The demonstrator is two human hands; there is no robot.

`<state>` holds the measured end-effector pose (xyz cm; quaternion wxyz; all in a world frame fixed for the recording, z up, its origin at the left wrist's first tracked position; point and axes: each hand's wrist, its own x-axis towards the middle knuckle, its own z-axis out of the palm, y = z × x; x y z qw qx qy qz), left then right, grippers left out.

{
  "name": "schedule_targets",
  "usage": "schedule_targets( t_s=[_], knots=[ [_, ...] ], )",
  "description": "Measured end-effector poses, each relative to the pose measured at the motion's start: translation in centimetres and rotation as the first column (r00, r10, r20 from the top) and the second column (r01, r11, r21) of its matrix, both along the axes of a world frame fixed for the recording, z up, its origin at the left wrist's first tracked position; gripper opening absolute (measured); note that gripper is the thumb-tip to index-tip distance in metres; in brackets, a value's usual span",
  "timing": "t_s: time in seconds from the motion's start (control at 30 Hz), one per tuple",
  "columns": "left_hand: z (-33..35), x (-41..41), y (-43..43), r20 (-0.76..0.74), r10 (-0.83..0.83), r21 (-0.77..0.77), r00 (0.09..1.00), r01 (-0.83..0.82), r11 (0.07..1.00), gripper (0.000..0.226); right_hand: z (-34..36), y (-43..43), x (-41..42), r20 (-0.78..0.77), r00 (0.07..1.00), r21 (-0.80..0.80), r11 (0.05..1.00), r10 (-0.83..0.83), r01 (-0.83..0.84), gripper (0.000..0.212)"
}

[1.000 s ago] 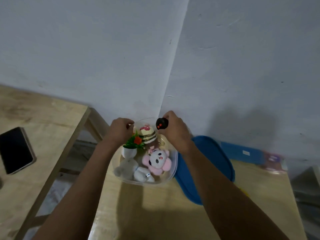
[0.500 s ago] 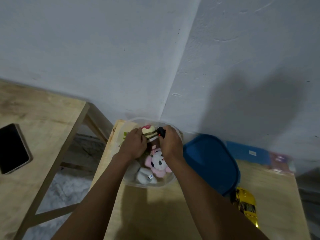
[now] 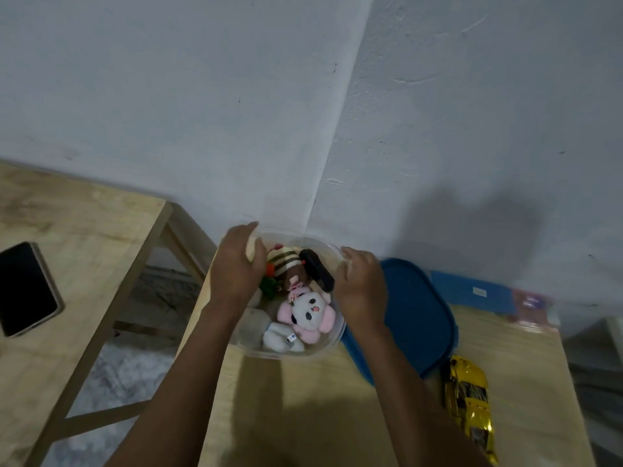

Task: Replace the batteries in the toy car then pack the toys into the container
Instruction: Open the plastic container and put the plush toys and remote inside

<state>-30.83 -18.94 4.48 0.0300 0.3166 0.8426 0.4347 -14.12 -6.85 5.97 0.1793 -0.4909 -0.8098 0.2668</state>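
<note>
Two hands flank the clear container point(image 3: 332, 342). The left hand point(image 3: 236, 267) cups its far-left rim, grip loosely curled; the right hand point(image 3: 362, 284) hangs open beside the right wall, holding nothing. This placement likely steadies the tub. Inside lie a pink plush point(image 3: 308, 313) and a black controller point(image 3: 317, 273). The blue lid point(image 3: 418, 318) waits alongside; the yellow toy car point(image 3: 470, 404) sits unpacked on the worktop point(image 3: 303, 416).

I can read no text here: the small tag point(image 3: 290, 338) on the white plush and the blue box's point(image 3: 472, 291) label are too blurred.
</note>
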Motion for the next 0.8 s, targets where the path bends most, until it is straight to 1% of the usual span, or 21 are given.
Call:
schedule_targets(
  t_s=[0.03,0.07,0.1,0.13,0.2,0.23,0.27,0.37,0.43,0.5,0.57,0.63,0.73,0.8],
  knots=[
    [-0.2,-0.1,-0.5,-0.010,0.062,0.001,0.998,-0.062,0.998,0.037,-0.2,-0.1,1.6,-0.018,0.998,0.000,0.998,-0.068,0.068,0.034],
    [-0.4,-0.2,-1.0,0.013,0.127,-0.022,0.992,-0.126,0.992,0.039,-0.5,-0.2,3.1,0.013,0.992,-0.018,0.992,-0.127,0.127,0.036],
    [-0.7,-0.2,-1.6,0.067,0.182,-0.060,0.981,-0.178,0.982,0.041,-0.9,-0.3,4.5,0.096,0.981,-0.047,0.984,-0.167,0.172,0.040],
    [-0.9,0.0,-2.1,0.139,0.221,-0.106,0.965,-0.208,0.972,0.041,-1.5,-0.4,5.9,0.212,0.960,-0.086,0.975,-0.184,0.206,0.047],
    [-1.3,0.5,-2.9,0.275,0.253,-0.198,0.928,-0.203,0.959,0.039,-2.2,-0.9,8.4,0.420,0.891,-0.177,0.947,-0.173,0.267,0.062],
    [-1.5,0.8,-3.2,0.315,0.255,-0.227,0.914,-0.188,0.956,0.039,-2.4,-1.2,9.4,0.473,0.864,-0.218,0.927,-0.174,0.306,0.066],
    [-1.8,0.9,-3.5,0.337,0.252,-0.242,0.907,-0.176,0.954,0.039,-2.6,-1.5,10.2,0.493,0.851,-0.259,0.903,-0.182,0.344,0.069],
    [-2.9,1.0,-4.0,0.323,0.232,-0.228,0.917,-0.163,0.960,0.041,-2.8,-2.2,12.3,0.483,0.843,-0.361,0.824,-0.235,0.436,0.068],
    [-3.5,0.9,-4.2,0.290,0.210,-0.209,0.934,-0.153,0.966,0.040,-3.0,-2.3,13.5,0.505,0.820,-0.384,0.781,-0.269,0.493,0.065],
    [-3.6,0.8,-4.2,0.284,0.205,-0.185,0.937,-0.156,0.970,0.040,-3.3,-2.4,14.5,0.537,0.796,-0.387,0.758,-0.278,0.525,0.071],
    [-3.5,1.2,-4.2,0.290,0.198,-0.161,0.936,-0.156,0.975,0.040,-3.6,-2.8,15.3,0.539,0.798,-0.407,0.746,-0.269,0.527,0.080],
    [-3.6,0.9,-4.2,0.322,0.205,-0.155,0.924,-0.162,0.975,0.041,-4.1,-3.1,15.4,0.528,0.803,-0.417,0.738,-0.278,0.530,0.086],
    [-3.6,0.6,-4.4,0.442,0.207,-0.136,0.873,-0.163,0.977,0.043,-4.3,-3.3,15.6,0.468,0.817,-0.399,0.744,-0.337,0.536,0.090],
    [-3.4,0.5,-4.5,0.517,0.219,-0.117,0.827,-0.185,0.976,0.044,-4.3,-3.2,15.7,0.421,0.822,-0.444,0.702,-0.384,0.556,0.095]
  ],
)
